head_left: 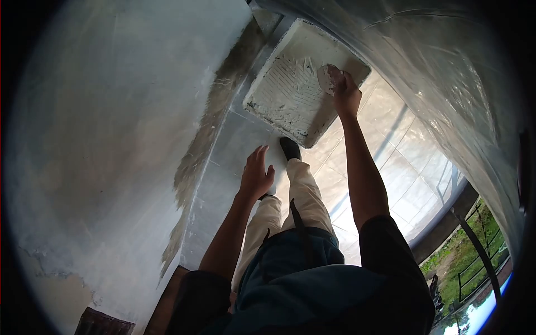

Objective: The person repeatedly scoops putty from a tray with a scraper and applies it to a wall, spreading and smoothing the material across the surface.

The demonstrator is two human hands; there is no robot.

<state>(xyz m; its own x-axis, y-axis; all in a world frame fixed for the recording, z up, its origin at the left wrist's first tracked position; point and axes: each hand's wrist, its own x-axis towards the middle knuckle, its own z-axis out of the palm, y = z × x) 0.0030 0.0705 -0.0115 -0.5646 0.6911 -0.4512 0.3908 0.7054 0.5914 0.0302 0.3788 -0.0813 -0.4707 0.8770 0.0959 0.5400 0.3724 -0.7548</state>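
Right grip (348, 99): clenched on a scraper (330, 79), at the end of an outstretched arm, over the right part of a tray (319, 124)
Scraper: held between thumb and fingers, smeared pale across the face, directed left from the knuckles; touching the paste (287, 78) or just above it, cannot tell
Tray: lying on the floor (226, 137), beyond the feet, between wall and plastic sheet; long axis slanting from near left to far right; crusted along the rim
Paste: spread across the tray bottom, ridged and furrowed at the middle and left, smoother toward the far corner
Scraper to paste: ridged stretch just to the left of the blade, across the tray from the right grip; right grip clearly nearer, left grip (258, 174) well apart
Left grip: released, without anything visible in it, fingers pointing far, thumb apart; above the floor, short of the tray's near left edge, between wall and legs
Wall (111, 139): along the whole left side, pale grey and mottled, with a darker, ragged-edged strip at the foot
Plastic sheet (441, 78): hanging along the right, creased and translucent
Dark shoe (290, 148): just beside the near edge of the tray
Grass (469, 251): outside, at the near right, beyond the tiles
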